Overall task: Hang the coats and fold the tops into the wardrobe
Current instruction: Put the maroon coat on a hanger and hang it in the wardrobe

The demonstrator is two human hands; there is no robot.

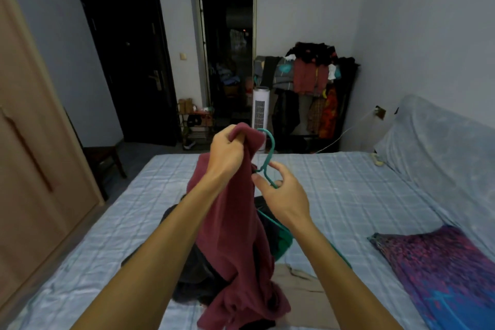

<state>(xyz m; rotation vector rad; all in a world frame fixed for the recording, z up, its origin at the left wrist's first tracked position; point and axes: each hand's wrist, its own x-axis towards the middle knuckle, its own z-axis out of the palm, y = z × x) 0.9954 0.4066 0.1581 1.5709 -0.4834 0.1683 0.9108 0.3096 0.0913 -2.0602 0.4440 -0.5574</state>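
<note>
Maroon coat (235,222) pinched high by left hand (227,153); right hand (281,193) grips teal hanger (267,155). Feed hanger arm into the shoulder, keeping collar taut.

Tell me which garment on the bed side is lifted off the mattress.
The maroon garment, gripped by the left hand; the dark clothes lie flat beneath.

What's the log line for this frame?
step: hanging | left hand: grips maroon top, raised | right hand: holds teal hanger beside it | hanger not yet in | clothes pile on bed
</note>
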